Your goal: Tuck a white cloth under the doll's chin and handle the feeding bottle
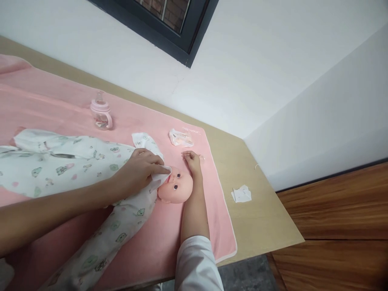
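Note:
A baby doll (178, 188) lies on its back on a pink mat (169, 226), dressed in a white printed outfit (75, 161). My left hand (141, 169) reaches across its chest, fingers closed on a white tissue (161, 174) held against the doll's mouth and chin. Beyond the top of the doll's head, my right hand (191, 161) rests on the mat with its fingers loosely extended. My right forearm runs alongside the head. Nothing shows in the right hand's fingers.
A pink-lidded baby bottle (101, 115) stands upright on the mat. Near my right hand lies a small plastic packet (181, 138). A crumpled white tissue (241, 194) is on the wooden table (257, 226). A white wall and dark-framed window (182, 44) stand behind.

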Demonstrator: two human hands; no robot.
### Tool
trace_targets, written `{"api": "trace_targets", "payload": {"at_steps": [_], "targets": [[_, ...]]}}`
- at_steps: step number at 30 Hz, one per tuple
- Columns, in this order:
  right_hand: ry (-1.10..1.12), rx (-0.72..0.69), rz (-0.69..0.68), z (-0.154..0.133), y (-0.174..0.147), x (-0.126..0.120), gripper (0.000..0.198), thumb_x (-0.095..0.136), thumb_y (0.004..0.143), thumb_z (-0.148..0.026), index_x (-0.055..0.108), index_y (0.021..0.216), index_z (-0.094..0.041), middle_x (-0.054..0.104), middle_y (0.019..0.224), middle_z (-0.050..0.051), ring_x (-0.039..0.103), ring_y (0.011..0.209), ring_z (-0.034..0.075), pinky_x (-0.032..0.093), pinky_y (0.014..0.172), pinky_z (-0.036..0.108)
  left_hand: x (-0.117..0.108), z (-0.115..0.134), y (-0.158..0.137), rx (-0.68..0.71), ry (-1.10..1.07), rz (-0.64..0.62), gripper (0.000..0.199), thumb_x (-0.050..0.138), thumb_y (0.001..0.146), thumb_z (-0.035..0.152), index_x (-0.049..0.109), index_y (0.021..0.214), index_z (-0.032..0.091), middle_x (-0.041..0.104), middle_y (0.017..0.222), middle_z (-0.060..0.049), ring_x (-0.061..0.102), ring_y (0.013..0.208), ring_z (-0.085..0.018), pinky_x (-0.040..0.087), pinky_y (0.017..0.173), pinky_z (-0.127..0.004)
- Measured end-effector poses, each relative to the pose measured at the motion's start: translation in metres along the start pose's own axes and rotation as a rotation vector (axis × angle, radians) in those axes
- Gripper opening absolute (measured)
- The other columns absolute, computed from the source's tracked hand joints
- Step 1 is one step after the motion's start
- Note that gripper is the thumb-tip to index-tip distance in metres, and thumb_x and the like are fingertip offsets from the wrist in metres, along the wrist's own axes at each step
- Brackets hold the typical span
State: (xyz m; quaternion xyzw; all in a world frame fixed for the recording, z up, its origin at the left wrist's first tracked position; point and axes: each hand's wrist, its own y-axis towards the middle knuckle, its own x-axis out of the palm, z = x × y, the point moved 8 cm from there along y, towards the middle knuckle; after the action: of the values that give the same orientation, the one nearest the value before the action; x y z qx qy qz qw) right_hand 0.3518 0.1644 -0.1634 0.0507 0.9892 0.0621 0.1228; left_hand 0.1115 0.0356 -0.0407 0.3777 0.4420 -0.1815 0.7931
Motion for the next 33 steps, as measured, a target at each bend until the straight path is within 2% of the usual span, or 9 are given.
{"api": "trace_targets", "payload": {"at_steps": [6, 13, 17, 19, 25, 30, 33], "targets": [[-0.001, 0.002, -0.002, 0.000, 0.000, 0.000, 0.016, 0.059, 0.078, -0.030, 0.066, 0.086, -0.018, 0.070, 0.087, 0.004, 0.064, 0.079, 0.014, 0.054, 0.079, 0.029, -0.002, 0.001, 0.000, 0.010, 0.025, 0.019, 0.051, 0.037, 0.082, 0.002, 0.073, 0.100, 0.034, 0.068, 0.101, 0.000, 0.056, 0.098, -0.020, 0.029, 0.094, -0.041], [-0.007, 0.009, 0.000, 0.001, 0.000, 0.000, 0.016, 0.059, 0.078, -0.029, 0.067, 0.086, -0.018, 0.069, 0.086, 0.003, 0.064, 0.080, 0.014, 0.054, 0.080, 0.029, 0.001, -0.004, 0.001, -0.001, 0.012, 0.015, 0.056, 0.036, 0.079, -0.002, 0.072, 0.104, 0.033, 0.068, 0.104, 0.000, 0.056, 0.099, -0.021, 0.029, 0.098, -0.043], [-0.005, 0.015, -0.003, 0.001, 0.000, 0.000, 0.016, 0.059, 0.078, -0.029, 0.067, 0.087, -0.019, 0.070, 0.086, 0.003, 0.064, 0.081, 0.014, 0.054, 0.080, 0.029, -0.007, 0.000, 0.001, 0.041, -0.128, 0.054, 0.050, 0.036, 0.081, 0.002, 0.071, 0.108, 0.026, 0.066, 0.102, -0.003, 0.058, 0.093, -0.020, 0.040, 0.084, -0.032], [-0.008, 0.014, -0.002, 0.002, 0.000, 0.000, 0.016, 0.059, 0.077, -0.029, 0.066, 0.087, -0.019, 0.070, 0.088, 0.004, 0.064, 0.082, 0.014, 0.054, 0.081, 0.029, -0.011, 0.002, 0.001, 0.008, -0.237, 0.017, 0.045, 0.036, 0.083, 0.006, 0.071, 0.105, 0.023, 0.066, 0.103, -0.003, 0.059, 0.090, -0.018, 0.042, 0.076, -0.028], [-0.024, 0.008, 0.000, 0.005, 0.002, -0.001, 0.016, 0.057, 0.078, -0.029, 0.066, 0.087, -0.019, 0.070, 0.088, 0.003, 0.064, 0.078, 0.014, 0.053, 0.079, 0.030, -0.014, 0.011, 0.000, -0.109, -0.493, -0.150, 0.029, 0.042, 0.077, 0.007, 0.067, 0.072, 0.018, 0.066, 0.090, 0.001, 0.058, 0.080, -0.014, 0.042, 0.070, -0.024], [-0.025, -0.004, 0.001, 0.004, 0.002, -0.001, 0.016, 0.057, 0.078, -0.027, 0.066, 0.087, -0.018, 0.071, 0.087, 0.003, 0.064, 0.078, 0.013, 0.053, 0.078, 0.028, -0.006, 0.011, -0.001, -0.117, -0.475, -0.194, 0.024, 0.044, 0.085, 0.014, 0.062, 0.068, 0.017, 0.064, 0.086, 0.001, 0.056, 0.076, -0.013, 0.041, 0.069, -0.025], [-0.027, -0.004, 0.001, 0.004, 0.002, -0.001, 0.015, 0.057, 0.078, -0.026, 0.066, 0.087, -0.019, 0.071, 0.087, 0.003, 0.064, 0.078, 0.013, 0.053, 0.078, 0.028, -0.002, 0.013, -0.002, -0.086, -0.417, -0.211, 0.034, 0.041, 0.095, 0.028, 0.061, 0.069, 0.017, 0.059, 0.078, 0.000, 0.053, 0.071, -0.014, 0.038, 0.067, -0.027]]}}
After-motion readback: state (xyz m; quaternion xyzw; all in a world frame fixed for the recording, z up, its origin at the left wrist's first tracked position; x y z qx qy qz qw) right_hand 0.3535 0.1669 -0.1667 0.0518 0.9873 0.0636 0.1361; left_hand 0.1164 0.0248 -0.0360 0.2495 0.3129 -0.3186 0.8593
